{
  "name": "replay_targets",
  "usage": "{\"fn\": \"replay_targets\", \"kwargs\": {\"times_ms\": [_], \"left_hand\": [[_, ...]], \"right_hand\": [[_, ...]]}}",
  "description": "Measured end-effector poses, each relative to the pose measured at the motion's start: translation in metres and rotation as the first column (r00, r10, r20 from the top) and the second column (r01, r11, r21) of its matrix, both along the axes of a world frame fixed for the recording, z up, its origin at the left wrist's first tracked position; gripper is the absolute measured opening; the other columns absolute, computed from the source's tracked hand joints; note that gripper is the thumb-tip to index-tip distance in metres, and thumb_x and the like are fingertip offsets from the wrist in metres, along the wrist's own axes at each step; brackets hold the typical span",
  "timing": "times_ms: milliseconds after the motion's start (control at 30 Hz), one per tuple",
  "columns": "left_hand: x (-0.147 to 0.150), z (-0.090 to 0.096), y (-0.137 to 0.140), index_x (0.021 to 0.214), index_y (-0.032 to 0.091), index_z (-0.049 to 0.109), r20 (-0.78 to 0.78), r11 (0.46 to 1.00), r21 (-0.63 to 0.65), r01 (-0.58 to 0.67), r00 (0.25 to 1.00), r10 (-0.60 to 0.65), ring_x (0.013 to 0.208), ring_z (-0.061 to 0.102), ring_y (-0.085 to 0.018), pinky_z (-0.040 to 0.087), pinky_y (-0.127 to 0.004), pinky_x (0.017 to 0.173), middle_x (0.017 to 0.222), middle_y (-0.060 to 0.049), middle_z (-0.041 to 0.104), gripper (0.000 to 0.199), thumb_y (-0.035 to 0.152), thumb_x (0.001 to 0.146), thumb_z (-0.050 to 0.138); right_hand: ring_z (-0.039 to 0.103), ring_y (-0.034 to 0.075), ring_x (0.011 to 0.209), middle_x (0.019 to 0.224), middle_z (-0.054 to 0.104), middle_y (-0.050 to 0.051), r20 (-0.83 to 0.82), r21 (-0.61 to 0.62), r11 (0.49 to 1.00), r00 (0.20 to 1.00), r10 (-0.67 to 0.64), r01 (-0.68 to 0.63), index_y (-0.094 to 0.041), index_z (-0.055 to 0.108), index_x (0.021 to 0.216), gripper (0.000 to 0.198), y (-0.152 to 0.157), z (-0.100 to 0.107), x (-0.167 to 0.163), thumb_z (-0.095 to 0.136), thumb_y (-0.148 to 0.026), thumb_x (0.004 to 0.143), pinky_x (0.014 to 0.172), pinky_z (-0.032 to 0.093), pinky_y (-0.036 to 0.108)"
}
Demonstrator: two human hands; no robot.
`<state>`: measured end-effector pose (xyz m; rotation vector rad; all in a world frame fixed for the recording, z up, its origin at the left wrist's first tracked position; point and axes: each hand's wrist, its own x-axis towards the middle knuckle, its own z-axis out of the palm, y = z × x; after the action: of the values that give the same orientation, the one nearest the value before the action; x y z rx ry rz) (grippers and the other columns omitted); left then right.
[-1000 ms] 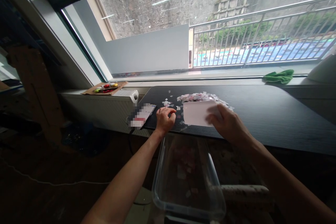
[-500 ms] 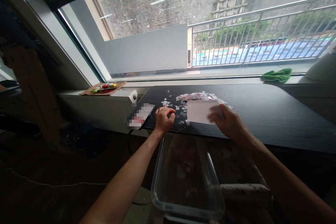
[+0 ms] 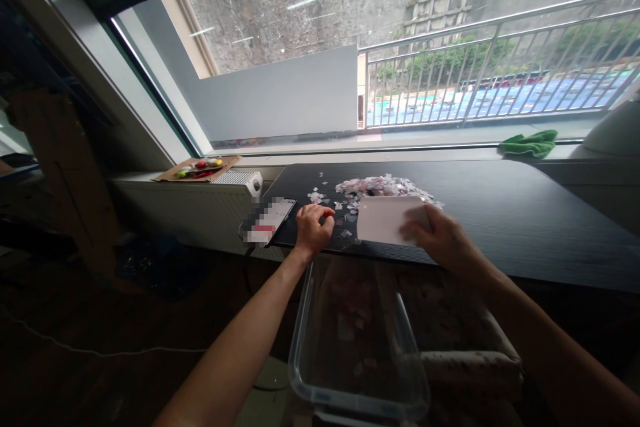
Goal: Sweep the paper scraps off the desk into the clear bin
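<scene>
My right hand [image 3: 443, 233], partly blurred, grips the right end of a pale pinkish rectangular card [image 3: 387, 219]. The card is at the near side of the dark table, in front of a heap of small paper scraps [image 3: 380, 185]. My left hand [image 3: 314, 225] is by the near table edge, left of the card, fingers curled and thumb close to the index finger. Whether anything is pinched there is too small to tell. Below the edge sits a clear plastic bin [image 3: 357, 397] with some scraps inside.
A phone [image 3: 273, 220] with a partly blurred screen lies at the table's left end. Cardboard with colourful items [image 3: 200, 168] rests on a radiator [image 3: 185, 203]. A green cloth [image 3: 530, 143] lies on the window sill. Loose scraps [image 3: 317, 197] are scattered left of the heap.
My right hand and the card have moved slightly toward me and right, uncovering more of the heap. A scrap by the card's near corner has shifted to the table edge. My left hand stays put.
</scene>
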<state>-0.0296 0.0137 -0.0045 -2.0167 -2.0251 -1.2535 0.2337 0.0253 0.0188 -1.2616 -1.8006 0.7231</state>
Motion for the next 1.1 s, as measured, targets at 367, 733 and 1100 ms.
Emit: {"fn": "replay_targets", "kwargs": {"times_ms": [367,733,1100], "left_hand": [[-0.001,0.001,0.000,0.076,0.023,0.069,0.007,1.000,0.015,0.023,1.000,-0.023,0.099,0.062,-0.022,0.042,-0.039,0.100,0.086,-0.001,0.074,0.017,0.015,0.077,0.054],[-0.003,0.002,-0.001,0.078,0.022,0.070,0.043,1.000,0.002,0.010,0.999,-0.010,0.100,0.063,-0.021,0.044,-0.038,0.100,0.089,-0.001,0.075,0.019,0.013,0.078,0.054],[-0.002,0.009,-0.018,0.077,0.023,0.072,0.002,0.993,-0.121,-0.013,1.000,0.014,0.099,0.063,-0.023,0.046,-0.041,0.097,0.089,-0.002,0.075,0.016,0.016,0.078,0.058]], "right_hand": [[0.066,0.020,0.065,0.074,0.070,0.003,-0.193,-0.088,0.991,0.978,0.081,-0.100,-0.022,0.057,0.083,0.016,0.019,-0.007,-0.018,0.065,-0.030,0.071,0.059,0.054,0.032],[0.066,0.019,0.065,0.074,0.069,0.003,-0.203,-0.102,0.986,0.973,0.109,-0.131,-0.022,0.056,0.082,0.013,0.019,-0.005,-0.033,0.061,-0.027,0.071,0.058,0.053,0.031],[0.068,0.020,0.067,0.075,0.072,0.004,-0.175,-0.121,0.990,0.983,0.056,-0.078,-0.022,0.058,0.081,0.011,0.017,-0.008,-0.003,0.061,-0.027,0.072,0.063,0.055,0.032]]}}
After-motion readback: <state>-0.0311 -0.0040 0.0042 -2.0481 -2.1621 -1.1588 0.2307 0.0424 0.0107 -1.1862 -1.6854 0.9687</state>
